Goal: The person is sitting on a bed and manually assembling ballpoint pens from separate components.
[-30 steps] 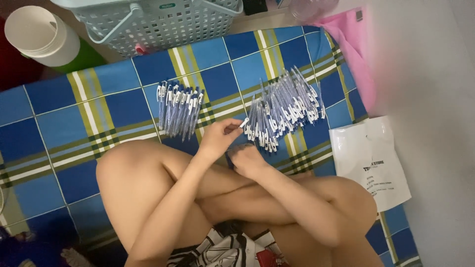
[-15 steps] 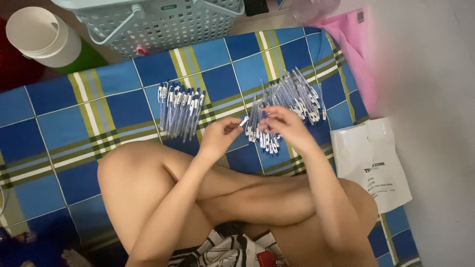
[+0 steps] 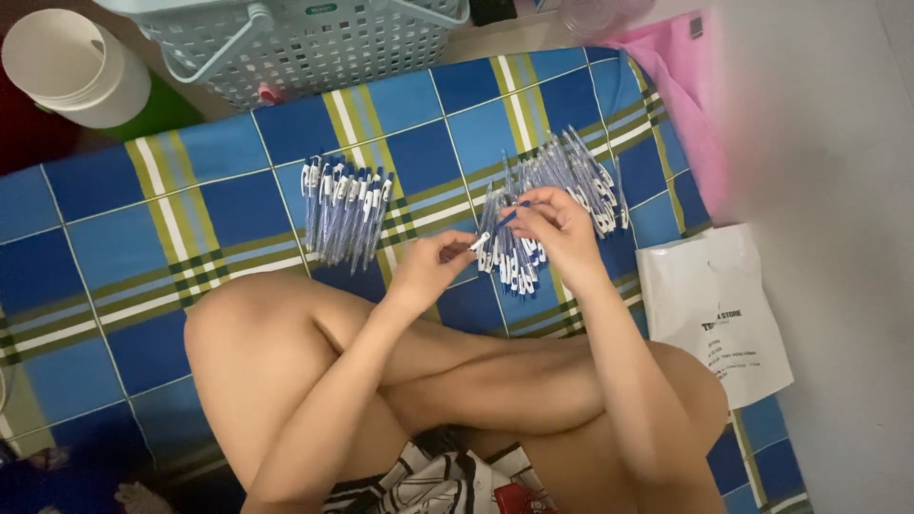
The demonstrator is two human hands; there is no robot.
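Sitting cross-legged, a person works over a blue checked mat (image 3: 114,257) that covers most of the floor. Far off at the top sits a pale plastic basket (image 3: 314,43) with a handle. A white round tub (image 3: 76,67) stands at the far left, well apart from the basket. A pink cloth (image 3: 690,105) lies at the far right edge of the mat. A white paper bag (image 3: 714,305) lies flat on the right, near the person's knee.

Two heaps of pens rest on the mat. The loose pile of pens (image 3: 571,181) on the right is fanned out and messy. The neat bunch of pens (image 3: 345,211) on the left lies side by side, clips pointing far.

The right hand (image 3: 562,233) is over the near end of the loose pile, its grip pinching one blue pen (image 3: 506,217) at the fingertips. The left hand (image 3: 433,266) is just beside it, its grip pinching a small white pen part (image 3: 479,243). Both hands are close together, between the two heaps.
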